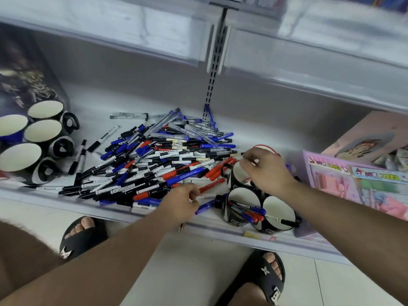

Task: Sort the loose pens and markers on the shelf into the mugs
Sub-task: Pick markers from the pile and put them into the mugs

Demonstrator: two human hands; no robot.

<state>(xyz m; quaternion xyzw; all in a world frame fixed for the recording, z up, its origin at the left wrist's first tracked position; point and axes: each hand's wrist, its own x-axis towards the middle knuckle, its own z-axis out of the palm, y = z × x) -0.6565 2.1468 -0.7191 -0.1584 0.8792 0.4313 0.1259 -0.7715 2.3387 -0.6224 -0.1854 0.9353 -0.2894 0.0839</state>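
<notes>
Gripping a blue marker [204, 206] that lies pointing right and slightly away, the left hand [184, 200] sits at the shelf [154, 214] front edge beside the pile [154, 160]. Right hand [263, 171] hovers over a mug [239, 175], fingers curled, pinching something thin I can't make out.

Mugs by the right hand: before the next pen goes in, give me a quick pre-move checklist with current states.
1. Left hand has a pen: ok, fingers curled around a blue marker.
2. Right hand free: cannot tell; it seems to pinch something thin.
3. Middle mug has room: ok, few pens inside.
4. Front mug has room: ok, one black pen.
5. Rear mug unobstructed: not ok, right hand covers it.
6. Pile remaining: not ok, still large.
</notes>
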